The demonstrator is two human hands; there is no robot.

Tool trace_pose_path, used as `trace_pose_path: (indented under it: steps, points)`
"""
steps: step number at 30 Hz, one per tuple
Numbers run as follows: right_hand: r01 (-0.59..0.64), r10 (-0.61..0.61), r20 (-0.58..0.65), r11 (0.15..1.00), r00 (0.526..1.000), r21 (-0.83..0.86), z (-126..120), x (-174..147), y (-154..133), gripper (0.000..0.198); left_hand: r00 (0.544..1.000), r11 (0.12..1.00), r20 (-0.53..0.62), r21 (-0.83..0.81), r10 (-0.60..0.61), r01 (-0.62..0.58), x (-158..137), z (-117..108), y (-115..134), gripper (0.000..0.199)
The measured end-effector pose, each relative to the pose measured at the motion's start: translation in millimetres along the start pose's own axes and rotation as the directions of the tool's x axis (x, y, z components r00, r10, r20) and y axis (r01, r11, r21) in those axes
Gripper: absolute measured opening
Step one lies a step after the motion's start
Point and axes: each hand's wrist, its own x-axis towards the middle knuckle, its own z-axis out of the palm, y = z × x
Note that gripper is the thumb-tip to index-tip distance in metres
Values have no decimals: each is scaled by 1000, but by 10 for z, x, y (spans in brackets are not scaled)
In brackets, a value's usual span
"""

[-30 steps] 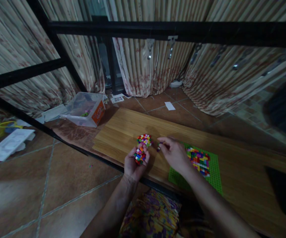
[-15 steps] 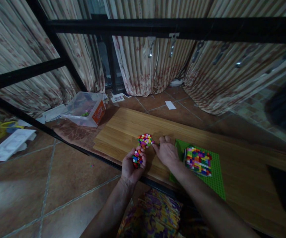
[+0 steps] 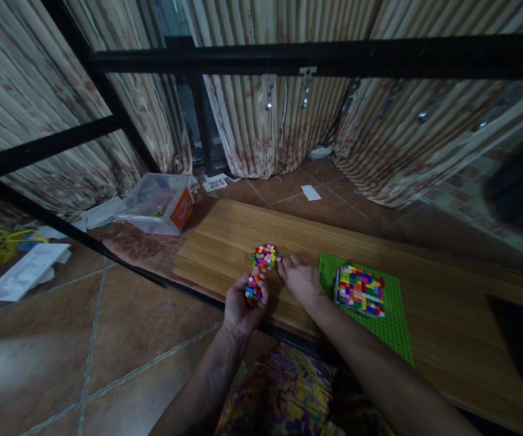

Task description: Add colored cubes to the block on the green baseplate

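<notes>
My left hand (image 3: 240,307) is cupped, palm up, around a handful of small coloured toy bricks (image 3: 252,292) near the front edge of the wooden table. Just beyond it lies a loose pile of the same bricks (image 3: 266,255). Fingers bent and close together, my right hand (image 3: 298,277) rests low over the tabletop at the right side of this pile, beside a pink brick. Its fingertips are partly hidden, so anything between them cannot be made out. Right of this hand, a block of multicoloured bricks (image 3: 361,289) stands on a green studded baseplate (image 3: 395,327).
A clear plastic box (image 3: 155,209) with an orange label and a few bricks inside stands past the table's far left end. A dark flat object (image 3: 522,339) lies on the table (image 3: 225,233) at right. Black metal bars (image 3: 289,59) cross in front of striped curtains.
My right hand's fingers have drawn in and lie lower, still beside the pile. The left hand keeps its bricks. The view has shifted slightly.
</notes>
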Motion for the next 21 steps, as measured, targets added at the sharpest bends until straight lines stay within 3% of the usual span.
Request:
trace_pose_path:
  steps: [9,13,16,19,21]
  points:
    - [6,-3,-36,998,999,59,-16,15,17,41,992,990,-21,66,126,-124,73,88,-39,18]
    - [-116,141,-105,970,985,212,-35,28,46,39,989,986,10,71,149,-149,126,109,-47,19]
    - [-222,329,-184,871,926,439,-165,-20,-40,47,987,985,35,67,156,-158,212,131,-100,20]
    - [-93,346,-267,748,899,657,-355,-116,-221,45,986,986,74,65,151,-156,321,188,-222,19]
    - [25,256,-332,758,908,652,-448,-176,-334,37,979,982,103,59,175,-182,375,234,-320,19]
